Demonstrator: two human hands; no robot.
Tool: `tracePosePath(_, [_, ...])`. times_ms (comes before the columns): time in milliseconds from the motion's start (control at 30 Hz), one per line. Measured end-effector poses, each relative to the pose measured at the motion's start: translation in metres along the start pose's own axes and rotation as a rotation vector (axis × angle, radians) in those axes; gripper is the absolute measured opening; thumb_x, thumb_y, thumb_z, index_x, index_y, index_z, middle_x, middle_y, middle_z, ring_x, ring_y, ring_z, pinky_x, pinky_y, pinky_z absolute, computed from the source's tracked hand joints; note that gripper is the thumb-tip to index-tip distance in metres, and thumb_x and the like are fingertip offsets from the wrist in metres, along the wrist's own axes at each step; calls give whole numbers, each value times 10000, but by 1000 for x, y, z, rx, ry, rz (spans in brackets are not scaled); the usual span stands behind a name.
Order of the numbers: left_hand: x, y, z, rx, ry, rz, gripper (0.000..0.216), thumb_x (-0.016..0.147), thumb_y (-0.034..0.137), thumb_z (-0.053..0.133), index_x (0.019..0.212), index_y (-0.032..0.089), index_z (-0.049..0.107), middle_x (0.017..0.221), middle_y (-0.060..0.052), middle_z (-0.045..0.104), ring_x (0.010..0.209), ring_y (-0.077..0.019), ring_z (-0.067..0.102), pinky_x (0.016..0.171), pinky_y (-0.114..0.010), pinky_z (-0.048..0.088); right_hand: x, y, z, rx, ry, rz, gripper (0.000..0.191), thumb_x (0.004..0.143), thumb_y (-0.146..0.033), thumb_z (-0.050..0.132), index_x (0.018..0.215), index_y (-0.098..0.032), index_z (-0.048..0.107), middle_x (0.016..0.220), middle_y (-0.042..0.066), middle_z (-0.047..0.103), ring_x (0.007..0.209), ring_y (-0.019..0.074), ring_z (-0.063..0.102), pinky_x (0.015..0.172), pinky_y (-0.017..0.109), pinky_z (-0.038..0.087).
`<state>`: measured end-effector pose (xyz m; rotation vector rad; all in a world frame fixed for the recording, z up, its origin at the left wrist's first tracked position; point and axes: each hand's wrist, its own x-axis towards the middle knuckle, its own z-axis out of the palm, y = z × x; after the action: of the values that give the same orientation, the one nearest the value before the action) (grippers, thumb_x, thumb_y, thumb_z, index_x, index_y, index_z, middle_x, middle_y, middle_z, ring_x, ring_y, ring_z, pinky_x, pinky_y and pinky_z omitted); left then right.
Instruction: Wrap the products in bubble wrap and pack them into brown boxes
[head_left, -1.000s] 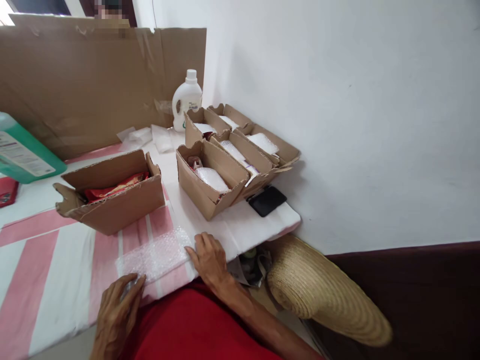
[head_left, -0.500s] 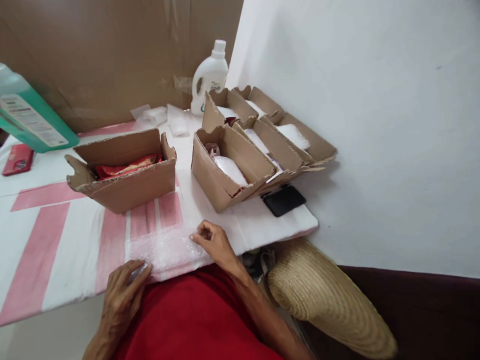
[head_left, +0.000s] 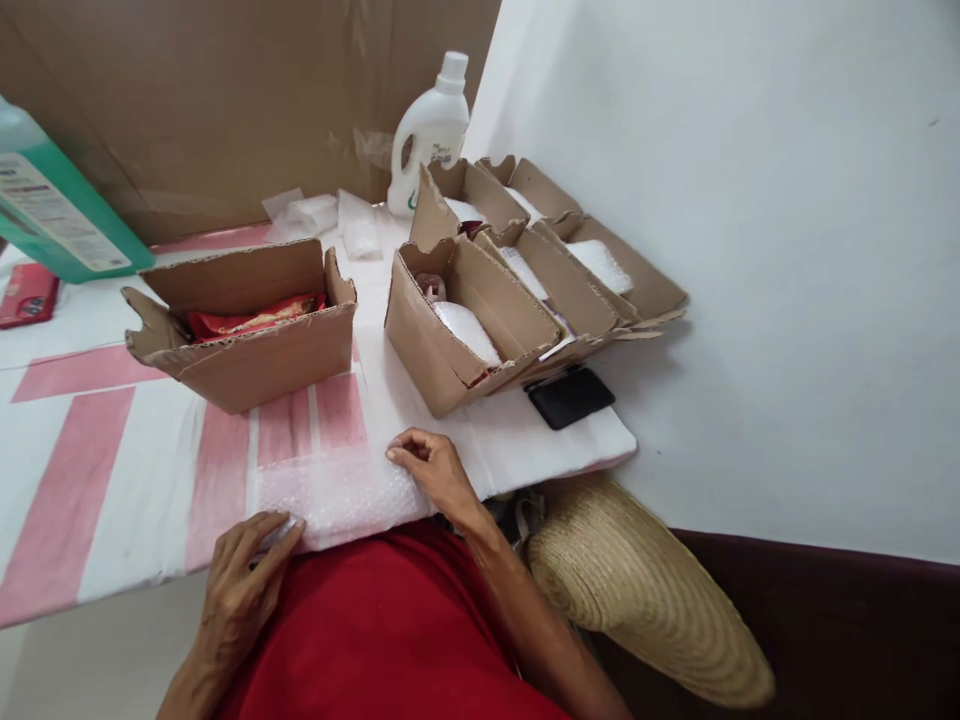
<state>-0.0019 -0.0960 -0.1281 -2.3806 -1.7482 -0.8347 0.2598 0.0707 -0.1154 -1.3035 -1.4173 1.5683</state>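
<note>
A clear sheet of bubble wrap (head_left: 341, 503) lies along the front edge of the table, partly rolled or folded at the near side. My left hand (head_left: 244, 572) grips its left end, thumb and fingers bent around it. At the other end, my right hand (head_left: 437, 474) pinches the upper right corner between thumb and forefinger. Whether anything lies inside the wrap I cannot tell. Just beyond it stands a cardboard box (head_left: 251, 360) holding red packets (head_left: 259, 318).
Several open cardboard boxes (head_left: 442, 360) with bubble-wrapped items stand at the right. Near them are a black phone (head_left: 571, 397) and a white bottle (head_left: 433, 130). A green jug (head_left: 67, 205) and red phone (head_left: 28, 293) lie left. Below the table edge hangs a straw hat (head_left: 637, 590).
The view has shifted slightly. The bubble wrap's near part now looks thicker and folded up between my hands. Both hands keep their hold at its ends.
</note>
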Motion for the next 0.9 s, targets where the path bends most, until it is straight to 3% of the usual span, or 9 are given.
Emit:
tracePosePath(167, [5, 3, 2, -3, 22, 22, 475, 886, 31, 614, 1311, 245, 617, 1153, -90, 702, 1110, -233, 660, 947, -380, 512, 3, 0, -3, -31, -5, -44, 157, 788, -321, 677, 848, -179, 708, 777, -7, 693, 723, 148, 605, 705, 261, 428])
tracePosePath(333, [11, 7, 2, -19, 26, -44, 413, 888, 79, 658, 1287, 174, 608, 1167, -115, 665, 1107, -231, 636, 963, -385, 515, 17, -1, -2, -170, 30, -134, 110, 801, -284, 675, 828, -183, 708, 782, 2, 710, 737, 158, 626, 728, 267, 451])
tracePosePath(600, [19, 6, -3, -42, -22, -24, 328, 918, 116, 637, 1235, 194, 615, 1141, -95, 645, 1063, -220, 617, 920, -381, 544, 52, -5, 5, -415, -2, -247, 115, 842, -211, 688, 731, -184, 696, 719, -6, 690, 692, 140, 589, 678, 247, 406])
tracePosePath(900, [15, 4, -4, -59, -38, -5, 356, 923, 103, 624, 1269, 184, 605, 1145, -102, 631, 1071, -213, 607, 937, -367, 536, 60, -11, 3, -540, -44, -260, 210, 907, -249, 693, 713, -169, 700, 665, -21, 669, 635, 117, 564, 619, 229, 365])
